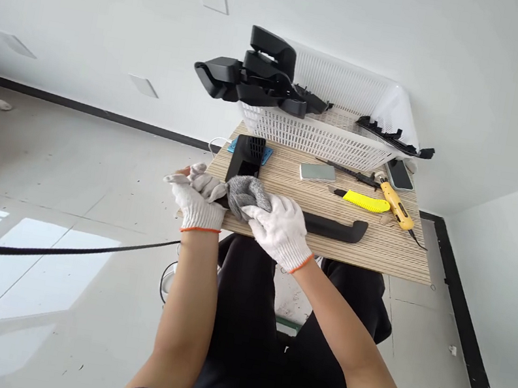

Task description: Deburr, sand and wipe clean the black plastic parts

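Observation:
Both of my hands wear white knitted gloves with orange cuff edges. A long black plastic part (333,228) lies along the front of the wooden table, its right end bent upward and its left stretch covered. My left hand (199,198) is closed around its left end, just past the table's edge. Pressed onto the part is a crumpled grey cloth (242,192), gripped by my right hand (280,227). Just behind the cloth stands a black plastic piece with a slotted grille (246,155), partly over a blue object (268,155).
A white plastic basket (328,138) at the back holds several black plastic parts (259,75). On the table's right (287,172) lie a grey-white block (317,173), a yellow utility knife (365,202), a yellow corded tool (397,204) and a phone (400,175).

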Tool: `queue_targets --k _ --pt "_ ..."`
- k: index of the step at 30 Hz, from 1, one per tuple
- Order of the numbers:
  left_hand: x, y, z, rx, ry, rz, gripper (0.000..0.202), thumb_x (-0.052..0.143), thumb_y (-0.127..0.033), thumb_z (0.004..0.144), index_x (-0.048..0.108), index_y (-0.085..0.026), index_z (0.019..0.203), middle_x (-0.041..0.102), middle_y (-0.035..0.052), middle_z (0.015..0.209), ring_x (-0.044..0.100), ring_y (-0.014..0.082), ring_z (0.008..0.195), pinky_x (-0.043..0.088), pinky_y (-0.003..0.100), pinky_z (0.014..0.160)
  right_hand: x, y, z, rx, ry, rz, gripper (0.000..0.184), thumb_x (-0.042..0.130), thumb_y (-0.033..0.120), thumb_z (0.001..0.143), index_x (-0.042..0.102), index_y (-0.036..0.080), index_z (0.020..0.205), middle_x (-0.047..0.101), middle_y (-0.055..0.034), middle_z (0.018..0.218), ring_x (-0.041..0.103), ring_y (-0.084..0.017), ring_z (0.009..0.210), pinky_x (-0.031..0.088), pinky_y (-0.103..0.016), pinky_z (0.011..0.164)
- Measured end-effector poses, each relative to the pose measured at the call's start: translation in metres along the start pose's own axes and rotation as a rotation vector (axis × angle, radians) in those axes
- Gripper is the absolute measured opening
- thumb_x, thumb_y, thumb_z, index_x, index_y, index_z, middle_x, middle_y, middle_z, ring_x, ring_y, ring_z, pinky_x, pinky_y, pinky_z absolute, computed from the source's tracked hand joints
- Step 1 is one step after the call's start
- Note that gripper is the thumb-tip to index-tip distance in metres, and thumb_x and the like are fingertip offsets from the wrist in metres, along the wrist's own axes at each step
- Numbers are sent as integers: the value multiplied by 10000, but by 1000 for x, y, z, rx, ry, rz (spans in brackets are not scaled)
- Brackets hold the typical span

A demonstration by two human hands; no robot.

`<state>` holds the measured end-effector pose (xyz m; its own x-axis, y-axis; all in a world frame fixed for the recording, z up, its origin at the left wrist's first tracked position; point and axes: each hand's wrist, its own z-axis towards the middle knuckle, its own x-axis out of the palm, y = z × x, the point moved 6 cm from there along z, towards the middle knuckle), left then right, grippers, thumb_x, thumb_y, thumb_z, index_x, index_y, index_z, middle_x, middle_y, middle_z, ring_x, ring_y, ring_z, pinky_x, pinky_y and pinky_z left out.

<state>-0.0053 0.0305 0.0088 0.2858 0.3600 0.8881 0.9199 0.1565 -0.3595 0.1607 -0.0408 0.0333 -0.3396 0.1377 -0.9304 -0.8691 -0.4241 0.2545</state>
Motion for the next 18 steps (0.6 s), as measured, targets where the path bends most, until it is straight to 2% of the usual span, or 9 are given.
queue_targets --k 3,5,7,10,13,15,17,18 --pt "2 0 -2 -24 1 24 355 360 -362 1024 442 -181 730 97 -120 491 109 34 336 78 181 350 -23 -44 -36 91 -80 18 253 612 320 955 811 376 1102 657 -48 1257 550 -233 1184 405 -407 1104" --pt "1 0 -1 -33 -5 43 309 396 -327 991 449 -178 726 91 -114 495 115 38 335 88 184 339 -41 -76 -66 165 -190 0 228 646 225 884 833 332 960 668 -43 1263 555 -246 1230 399 -430 1150" --pt "-2 -1 2 -47 -7 59 266 444 -313 947 460 -175 720 93 -112 490 119 42 332 100 185 323 -57 -106 -96 280 -286 -12 221 626 184 858 821 288 856 664 -47 1293 542 -257 1302 402 -447 1178" --pt "-8 -1 7 -74 4 75 265 486 -339 910 479 -169 707 124 -109 459 142 47 322 120 180 295 -69 -137 -125 432 -315 78 228 591 149 835 786 261 794 643 -48 1360 529 -259 1361 484 -426 1115" --pt "-13 -5 11 -47 35 78 238 547 -315 867 480 -169 692 223 -107 422 192 44 312 172 172 277 -74 -154 -127 490 -265 176 205 604 188 868 787 271 908 581 -59 1446 551 -262 1354 494 -448 1108" --pt "-14 -7 12 -55 50 91 250 604 -285 821 449 -181 654 281 -104 400 214 46 302 200 176 258 -75 -163 -118 425 -164 221 171 663 251 884 790 296 990 511 -61 1519 535 -275 1376 481 -473 1119" --pt "-16 -8 11 -77 35 92 274 655 -266 769 432 -192 629 361 -97 395 269 46 297 253 173 256 -73 -172 -108 306 -49 277 139 748 306 854 797 323 983 483 -48 1538 525 -288 1380 483 -485 1113" --pt "-19 -7 10 -98 -3 66 242 683 -267 738 475 -196 638 406 -102 393 315 46 293 281 160 258 -73 -177 -104 251 -11 306 128 786 327 831 802 334 958 499 -42 1518 540 -289 1358 492 -485 1099"
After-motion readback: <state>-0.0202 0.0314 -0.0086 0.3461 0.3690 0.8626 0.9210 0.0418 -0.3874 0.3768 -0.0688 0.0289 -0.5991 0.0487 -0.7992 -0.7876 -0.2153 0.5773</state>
